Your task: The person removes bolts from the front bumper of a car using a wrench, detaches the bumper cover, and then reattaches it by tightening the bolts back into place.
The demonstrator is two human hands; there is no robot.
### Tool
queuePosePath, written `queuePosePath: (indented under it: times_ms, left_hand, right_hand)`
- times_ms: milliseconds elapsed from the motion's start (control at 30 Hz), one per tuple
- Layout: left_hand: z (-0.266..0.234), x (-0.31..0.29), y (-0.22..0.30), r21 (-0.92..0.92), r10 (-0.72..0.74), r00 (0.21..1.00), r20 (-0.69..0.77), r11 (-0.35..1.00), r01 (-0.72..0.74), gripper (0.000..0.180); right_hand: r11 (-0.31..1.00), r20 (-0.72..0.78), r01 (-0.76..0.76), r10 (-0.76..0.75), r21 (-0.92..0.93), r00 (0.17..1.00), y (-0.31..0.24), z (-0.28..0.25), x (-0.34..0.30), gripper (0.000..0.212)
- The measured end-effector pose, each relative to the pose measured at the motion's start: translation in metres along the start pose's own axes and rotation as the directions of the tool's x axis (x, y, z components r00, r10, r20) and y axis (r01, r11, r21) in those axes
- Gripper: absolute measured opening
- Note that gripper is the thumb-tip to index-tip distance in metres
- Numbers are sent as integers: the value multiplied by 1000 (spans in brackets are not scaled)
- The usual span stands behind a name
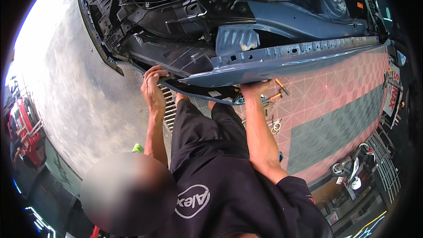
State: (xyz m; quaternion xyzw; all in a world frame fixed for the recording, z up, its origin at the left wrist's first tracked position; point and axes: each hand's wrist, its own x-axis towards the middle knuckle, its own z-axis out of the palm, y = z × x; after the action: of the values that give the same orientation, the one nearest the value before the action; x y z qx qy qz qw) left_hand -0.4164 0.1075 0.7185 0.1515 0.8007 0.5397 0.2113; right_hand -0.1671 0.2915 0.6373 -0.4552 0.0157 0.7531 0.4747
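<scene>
2 hands (153, 89) (254, 89) forward — apart; right beneath fender (273, 65).

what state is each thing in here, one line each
Blue-grey front fender: top flange uncovered, several holes in it bare
Engine bay: uncovered, open to view from above
Left hand: fingers bent, fingertips by the black plastic panel
Right hand: at the fender's outer edge, fingers partly hidden
Orange-handled tools: lying on the floor tiles
Motorcycle: standing, in the background
</scene>
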Motion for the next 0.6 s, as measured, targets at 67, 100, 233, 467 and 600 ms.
queuePosePath:
  times_ms: [67, 100, 233, 467, 600]
  left_hand:
    - [-10, -2, -3, -38, 22, 1000, -3, 999, -23, 37]
    - [-13, -3, 1, -78, 4, 1000, 30, 997, -1, 35]
    - [-19, 13, -7, -2, -115, 958, 262, 993, 120, 32]
    - [79, 45, 30, 434, -74, 902, 426, 891, -132, 34]
    - [109, 52, 26, 481, 85, 900, 427, 821, -306, 33]
  right_hand:
    - [996, 63, 49, -44, -72, 997, 3, -1, 4, 85]
    - [997, 63, 56, -53, -61, 997, 4, 1, 2, 86]
    - [997, 40, 54, -52, -56, 998, 7, -2, 1, 91]
    - [994, 14, 95, -94, -52, 995, 7, -2, 6, 83]
    - [992, -64, 127, -127, -5, 990, 12, 2, 6, 81]
